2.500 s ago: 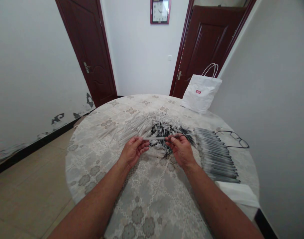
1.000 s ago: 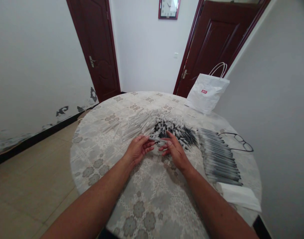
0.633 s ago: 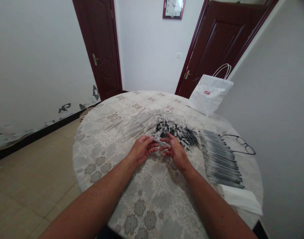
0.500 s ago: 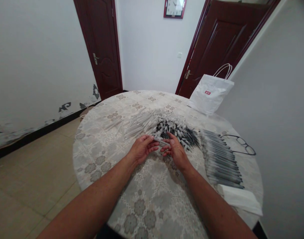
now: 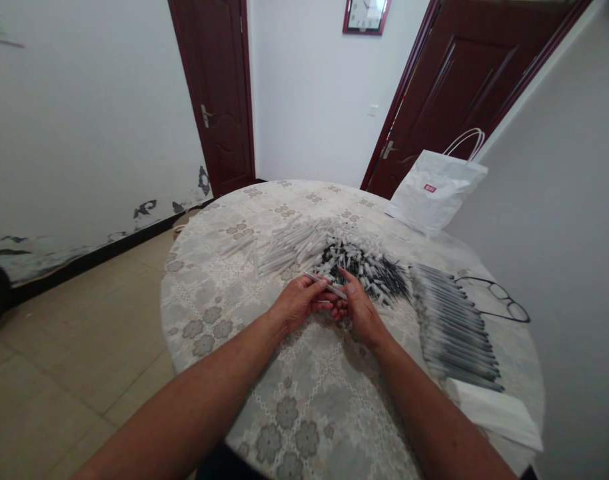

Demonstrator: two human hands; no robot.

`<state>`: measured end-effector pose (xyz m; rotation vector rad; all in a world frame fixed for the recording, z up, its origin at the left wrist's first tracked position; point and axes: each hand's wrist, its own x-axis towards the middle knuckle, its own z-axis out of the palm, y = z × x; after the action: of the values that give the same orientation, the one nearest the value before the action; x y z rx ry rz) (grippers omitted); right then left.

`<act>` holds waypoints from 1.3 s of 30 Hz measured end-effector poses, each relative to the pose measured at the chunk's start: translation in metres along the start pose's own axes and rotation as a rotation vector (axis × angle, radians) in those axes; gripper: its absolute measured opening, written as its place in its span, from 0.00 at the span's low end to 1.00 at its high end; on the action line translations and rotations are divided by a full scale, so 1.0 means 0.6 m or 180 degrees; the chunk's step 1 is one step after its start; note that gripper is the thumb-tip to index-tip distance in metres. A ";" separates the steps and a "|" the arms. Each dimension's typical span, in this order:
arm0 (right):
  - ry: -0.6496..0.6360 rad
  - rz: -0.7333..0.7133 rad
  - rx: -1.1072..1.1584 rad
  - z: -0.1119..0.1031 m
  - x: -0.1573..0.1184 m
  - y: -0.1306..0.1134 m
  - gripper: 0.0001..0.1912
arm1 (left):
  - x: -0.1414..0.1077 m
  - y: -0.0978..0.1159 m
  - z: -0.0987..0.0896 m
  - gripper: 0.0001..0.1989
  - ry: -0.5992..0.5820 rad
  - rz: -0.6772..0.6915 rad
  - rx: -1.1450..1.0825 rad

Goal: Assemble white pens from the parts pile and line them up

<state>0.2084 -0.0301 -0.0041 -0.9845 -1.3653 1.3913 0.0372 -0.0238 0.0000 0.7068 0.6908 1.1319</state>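
Observation:
Over the near side of the piles, my left hand point(image 5: 300, 304) pinches a slim pen point(image 5: 326, 285) between thumb and fingers. My right hand point(image 5: 360, 312) grips the other end of the same pen, and the fingertips of both hands nearly meet beneath it. Just beyond lies a heap of translucent white pen barrels point(image 5: 295, 248). To its right is a mixed heap of small white pieces and thin black sticks that look like pen refills point(image 5: 392, 275). Farther right, many grey-black pens point(image 5: 459, 327) lie side by side in a row.
A patterned cloth covers the round table point(image 5: 269, 393). Black-framed glasses point(image 5: 499, 291) lie beyond the pen row, and a folded white sheet point(image 5: 494, 408) lies at its near end. A white paper bag point(image 5: 437, 193) stands at the back right by the wall.
My hands have come closer together around the pen, with the right fingers now closed on it. The whole view has shifted slightly, so the table appears farther right.

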 end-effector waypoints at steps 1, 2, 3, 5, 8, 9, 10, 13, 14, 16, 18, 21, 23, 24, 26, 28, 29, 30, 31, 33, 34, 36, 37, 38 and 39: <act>0.0073 -0.0076 -0.0219 -0.006 0.001 -0.002 0.32 | 0.000 0.001 0.000 0.12 0.0057 0.0018 -0.0049; 0.0156 -0.0219 -0.0566 -0.012 0.001 -0.005 0.28 | 0.001 0.003 -0.001 0.12 0.0130 0.0045 -0.0105; 0.0231 -0.0430 -0.1038 -0.019 0.002 -0.008 0.24 | 0.001 0.004 -0.001 0.12 0.0210 0.0074 -0.0156; 0.0276 -0.0918 -0.2193 -0.032 0.003 -0.014 0.15 | 0.001 0.008 -0.002 0.11 0.0373 0.0128 -0.0233; 0.0135 -0.1207 -0.3623 -0.041 0.003 -0.017 0.10 | 0.002 0.011 -0.004 0.12 0.0513 0.0205 -0.0304; 0.0074 -0.1127 -0.3941 -0.042 0.002 -0.016 0.09 | 0.002 0.012 -0.005 0.12 0.0539 0.0233 -0.0304; 0.0010 -0.1009 -0.4201 -0.040 0.001 -0.014 0.09 | 0.003 0.011 -0.005 0.13 0.0562 0.0260 -0.0284; -0.0118 -0.0714 -0.4713 -0.031 -0.003 -0.010 0.09 | 0.006 0.008 -0.009 0.14 0.0625 0.0295 -0.0128; -0.0130 -0.0663 -0.4810 -0.027 -0.003 -0.009 0.09 | 0.007 0.006 -0.010 0.14 0.0637 0.0295 -0.0073; -0.0105 -0.0624 -0.4946 -0.022 -0.004 -0.008 0.09 | 0.009 0.003 -0.013 0.15 0.0632 0.0286 0.0000; -0.0064 -0.0601 -0.5047 -0.020 -0.002 -0.007 0.08 | 0.010 0.001 -0.015 0.15 0.0593 0.0292 0.0019; -0.0029 -0.0567 -0.5159 -0.020 0.002 -0.004 0.08 | 0.011 0.001 -0.016 0.15 0.0574 0.0319 -0.0001; -0.0020 -0.0549 -0.5216 -0.021 0.004 -0.001 0.08 | 0.012 0.004 -0.016 0.15 0.0617 0.0338 -0.0020; -0.0007 -0.0536 -0.5244 -0.022 0.005 0.000 0.08 | 0.012 0.005 -0.016 0.14 0.0637 0.0344 -0.0029; 0.0025 -0.0504 -0.5266 -0.023 0.007 0.001 0.09 | 0.013 0.008 -0.016 0.13 0.0668 0.0340 -0.0053; 0.0083 -0.0546 -0.5175 -0.025 0.007 0.002 0.09 | 0.014 0.010 -0.017 0.12 0.0699 0.0316 -0.0086; 0.0132 -0.0614 -0.5079 -0.027 0.008 0.002 0.09 | 0.015 0.010 -0.018 0.12 0.0714 0.0308 -0.0101; 0.0192 -0.0710 -0.4959 -0.029 0.008 0.002 0.09 | 0.015 0.010 -0.018 0.12 0.0727 0.0300 -0.0112; 0.0255 -0.0817 -0.4829 -0.032 0.008 0.002 0.10 | 0.014 0.011 -0.018 0.12 0.0735 0.0296 -0.0119; 0.0383 -0.1001 -0.4606 -0.040 0.010 0.003 0.11 | 0.013 0.011 -0.019 0.12 0.0724 0.0291 -0.0127; 0.0436 -0.1052 -0.4530 -0.044 0.011 0.004 0.11 | 0.013 0.011 -0.018 0.12 0.0714 0.0292 -0.0133; 0.0499 -0.1069 -0.4466 -0.055 0.013 0.006 0.12 | 0.011 0.012 -0.017 0.13 0.0714 0.0302 -0.0160; 0.0508 -0.1040 -0.4472 -0.061 0.014 0.008 0.12 | 0.011 0.012 -0.017 0.13 0.0724 0.0309 -0.0175; 0.0505 -0.1002 -0.4490 -0.066 0.015 0.009 0.11 | 0.011 0.012 -0.016 0.14 0.0746 0.0322 -0.0190; 0.0493 -0.0966 -0.4514 -0.071 0.016 0.010 0.11 | 0.011 0.013 -0.016 0.14 0.0776 0.0341 -0.0208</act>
<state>0.2464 -0.0095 -0.0123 -1.5636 -2.2419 -0.0840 0.0275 -0.0143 -0.0005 0.5606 0.8247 1.3476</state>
